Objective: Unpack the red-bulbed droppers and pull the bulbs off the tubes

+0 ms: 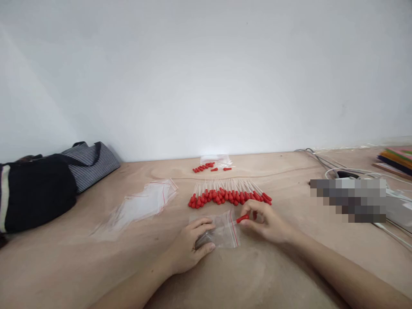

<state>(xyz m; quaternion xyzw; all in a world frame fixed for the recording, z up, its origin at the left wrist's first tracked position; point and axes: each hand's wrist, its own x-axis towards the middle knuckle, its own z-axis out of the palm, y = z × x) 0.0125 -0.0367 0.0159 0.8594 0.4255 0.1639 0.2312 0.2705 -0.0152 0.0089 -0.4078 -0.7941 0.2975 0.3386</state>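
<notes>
My left hand [193, 242] presses down on a small clear zip bag [225, 229] with a red seal line, lying on the wooden table [128, 266]. My right hand [265, 221] pinches the red bulb of a glass dropper [242, 218] at the bag's mouth. Just beyond lies a row of several droppers with red bulbs [230, 195]. Farther back, loose red bulbs [206, 167] lie beside another clear bag [215, 159].
A pile of empty clear zip bags [144, 204] lies to the left. A dark bag [35, 193] and a striped bag [92, 163] sit at far left. Cables [334, 169], a blurred object and coloured sheets [397, 159] are at the right. A white wall rises behind.
</notes>
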